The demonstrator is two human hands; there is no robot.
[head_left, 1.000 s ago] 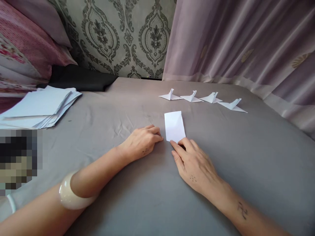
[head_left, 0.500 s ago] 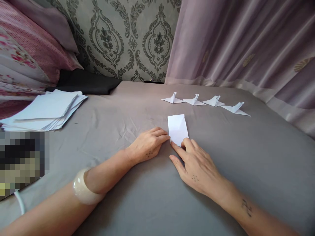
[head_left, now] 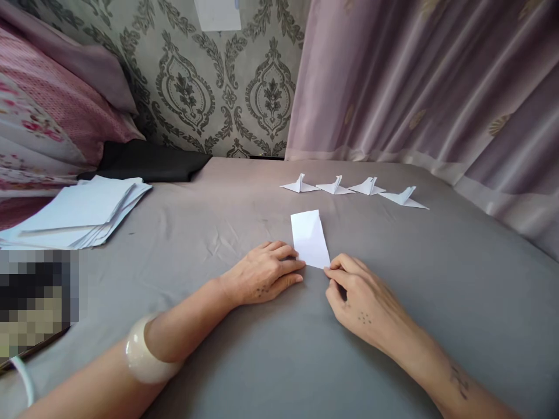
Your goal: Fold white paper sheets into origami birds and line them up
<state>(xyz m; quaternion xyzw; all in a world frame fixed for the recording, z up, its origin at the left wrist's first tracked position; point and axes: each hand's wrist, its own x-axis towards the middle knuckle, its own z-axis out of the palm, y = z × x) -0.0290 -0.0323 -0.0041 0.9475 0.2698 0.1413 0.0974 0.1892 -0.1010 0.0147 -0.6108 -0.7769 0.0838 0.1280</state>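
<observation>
A small folded white sheet of paper (head_left: 309, 237) lies on the grey cloth in front of me, its near edge towards me. My left hand (head_left: 266, 272) rests flat at the paper's near left corner, fingers stretched out and fingertips on the edge. At the near right corner, my right hand (head_left: 360, 297) is closed, with thumb and fingers bent together and the fingertips pinching the paper. A cream bangle (head_left: 146, 352) sits on my left forearm.
Several folded paper birds (head_left: 335, 185) stand in a row behind the paper. A stack of white sheets (head_left: 74, 209) lies at the left, before a black cloth (head_left: 152, 163). A pixelated object (head_left: 35, 302) is at the left edge. Curtains (head_left: 393, 81) hang at the right.
My right hand has slid right along the near edge to the right corner, its fingers drawing together. My left fingers have come further onto the left corner. The camera view has tilted up.
</observation>
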